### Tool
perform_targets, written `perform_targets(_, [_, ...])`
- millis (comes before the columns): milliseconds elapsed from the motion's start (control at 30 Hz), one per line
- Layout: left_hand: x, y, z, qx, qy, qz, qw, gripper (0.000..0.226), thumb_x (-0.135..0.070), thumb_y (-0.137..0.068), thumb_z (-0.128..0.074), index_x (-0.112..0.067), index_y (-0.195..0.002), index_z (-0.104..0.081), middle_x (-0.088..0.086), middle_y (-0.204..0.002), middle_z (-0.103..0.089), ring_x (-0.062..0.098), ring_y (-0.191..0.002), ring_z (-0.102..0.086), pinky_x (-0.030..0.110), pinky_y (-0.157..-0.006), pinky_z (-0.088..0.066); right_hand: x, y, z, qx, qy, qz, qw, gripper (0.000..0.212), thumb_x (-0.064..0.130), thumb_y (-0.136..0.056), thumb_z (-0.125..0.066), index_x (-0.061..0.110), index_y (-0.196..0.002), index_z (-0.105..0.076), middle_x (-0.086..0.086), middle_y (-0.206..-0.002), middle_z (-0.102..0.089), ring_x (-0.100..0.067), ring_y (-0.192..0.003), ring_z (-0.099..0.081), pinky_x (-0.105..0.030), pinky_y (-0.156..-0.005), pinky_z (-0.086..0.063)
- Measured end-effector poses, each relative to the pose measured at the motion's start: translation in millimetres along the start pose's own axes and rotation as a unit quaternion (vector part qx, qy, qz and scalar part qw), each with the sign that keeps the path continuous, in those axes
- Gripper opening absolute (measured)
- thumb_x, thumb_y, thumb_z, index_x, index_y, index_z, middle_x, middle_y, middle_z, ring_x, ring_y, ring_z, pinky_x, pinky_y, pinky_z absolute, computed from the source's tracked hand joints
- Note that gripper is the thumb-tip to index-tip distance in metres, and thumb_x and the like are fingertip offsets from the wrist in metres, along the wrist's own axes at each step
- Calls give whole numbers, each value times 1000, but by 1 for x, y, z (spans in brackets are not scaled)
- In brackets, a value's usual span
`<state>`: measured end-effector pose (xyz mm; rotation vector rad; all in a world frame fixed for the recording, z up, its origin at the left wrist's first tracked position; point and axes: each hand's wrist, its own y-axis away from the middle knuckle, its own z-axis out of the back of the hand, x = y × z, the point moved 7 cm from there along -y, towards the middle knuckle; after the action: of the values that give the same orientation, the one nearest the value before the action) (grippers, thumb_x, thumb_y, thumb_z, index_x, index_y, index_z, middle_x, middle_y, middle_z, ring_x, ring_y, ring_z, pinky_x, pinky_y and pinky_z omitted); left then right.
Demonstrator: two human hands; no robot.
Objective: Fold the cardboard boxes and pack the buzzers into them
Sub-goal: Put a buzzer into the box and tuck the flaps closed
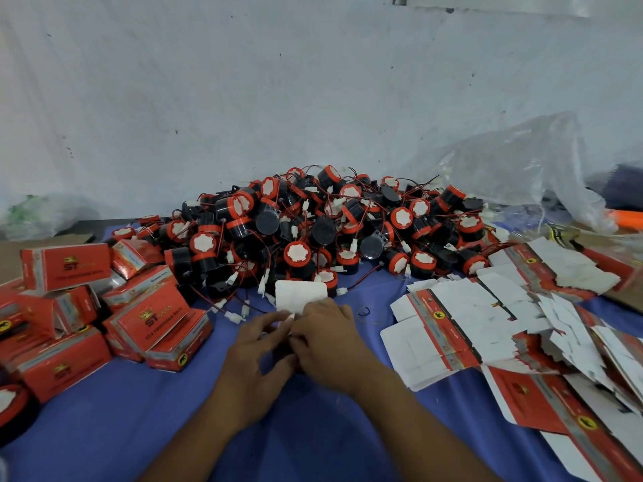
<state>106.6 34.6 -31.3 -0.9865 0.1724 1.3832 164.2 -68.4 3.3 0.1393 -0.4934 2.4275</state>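
Gripped 1 part-folded cardboard box (301, 297) w/ both hands at frame ctr, on blue-covered counter (313, 433). Pinched its near edge w/ left hand (259, 346), thumb & fingers curled onto the white card. Curled right hand (328, 339) over box from the right side, touching left hand at the middle. Couldn't see box body, mostly hidden under both hands. Noted its white flap standing up just beyond the fingers, toward top of frame, just beside nearest buzzers.

Found big heap of buzzers (330, 220) across upper ctr, piled against white wall (243, 81): black bodies, red rims, white caps, thin red/black wires w/ white plugs tangled thru. Couldn't count them.

Saw closed red boxes (146, 318) jumbled at left of frame, several tilted, reaching heap's left edge. Saw flat box blanks (462, 321) fanned out at right & lower right, white insides mostly up, red print along edges. Spotted 1 more buzzer at lower-left edge (10, 408), cut off by frame. Spotted clear plastic bag (522, 168) crumpled at upper right, behind the blanks.
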Motion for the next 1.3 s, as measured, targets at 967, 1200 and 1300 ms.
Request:
perform_targets(967, [12, -4, 9, -61, 83, 60, 993, 48, 4, -83, -70, -20, -123, -59, -3, -120, -53, 16, -99, -61, 16, -77, -51, -5, -2, -4, 21, -242, -43, 969, 11, 21, -86, -70, 23, -96, -65, 7, -94, -68, -22, -98, -54, -46, -95, -41])
perform_targets(1200, [9, -5, 8, -68, 86, 59, 992, 45, 4, -88, -64, -23, -123, -58, -5, -118, -54, 13, -102, -59, 11, -79, -47, -11, -1, -9, -37, -207, -61, 976, 10, 16, -87, -62, 18, -92, -70, 7, -86, -65, -19, -91, -51, -46, -87, -45])
perform_targets(1300, [6, -5, 9, -66, 81, 45, 993, 38, -4, -93, -59, -27, -124, -57, -9, -117, -53, 7, -103, -57, 12, -81, -47, -14, 0, -15, -64, -203, -88, 973, 6, 25, -89, -64, 22, -93, -64, 13, -88, -60, -17, -92, -48, -43, -87, -44])
